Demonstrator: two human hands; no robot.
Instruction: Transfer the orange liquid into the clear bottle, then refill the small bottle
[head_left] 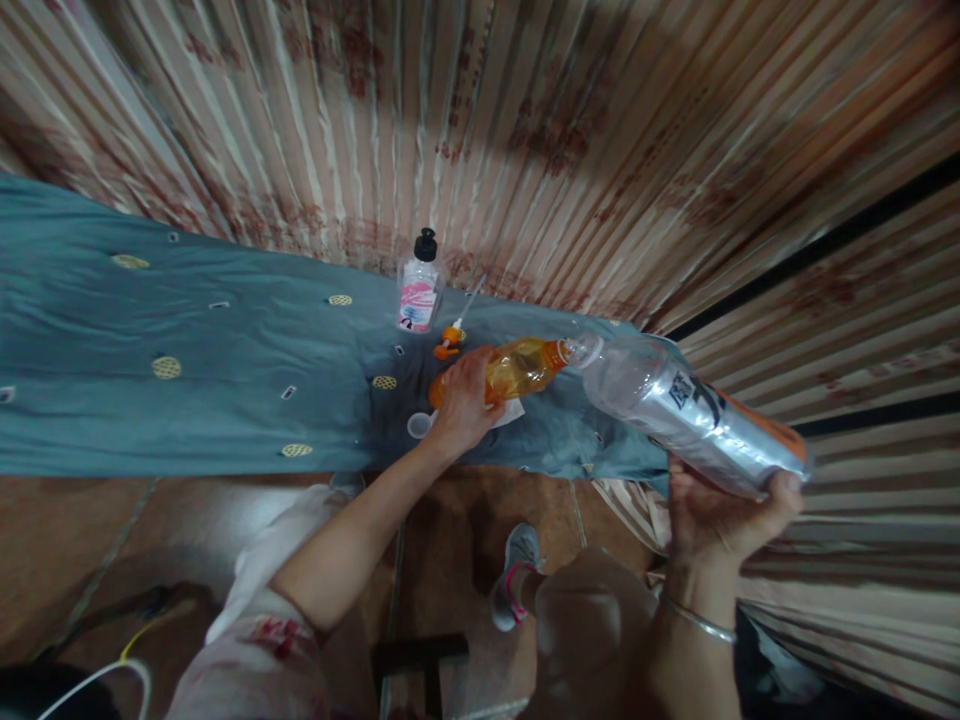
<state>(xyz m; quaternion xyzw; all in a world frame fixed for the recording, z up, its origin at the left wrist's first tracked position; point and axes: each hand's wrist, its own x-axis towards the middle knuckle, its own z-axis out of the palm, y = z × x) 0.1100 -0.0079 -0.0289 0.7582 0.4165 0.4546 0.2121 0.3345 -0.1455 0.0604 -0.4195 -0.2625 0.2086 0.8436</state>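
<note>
Your left hand (463, 400) clasps the orange bottle (517, 368) lying tilted on the teal cloth (225, 370), while your right hand (724, 515) grips the large clear bottle (686, 400), its mouth touching the orange bottle's neck.

Left hand (463, 402): centre of frame, palm down, fingers curled closed in a grip; bare forearm runs back to the lower left, where a pale sleeve with red marks covers the upper arm. Right hand (724, 515): lower right of frame, palm up, fingers and thumb wrapped closed, thumb tip at far right; a thin bangle circles the wrist. Both arms extended forward, hands well apart.
</note>
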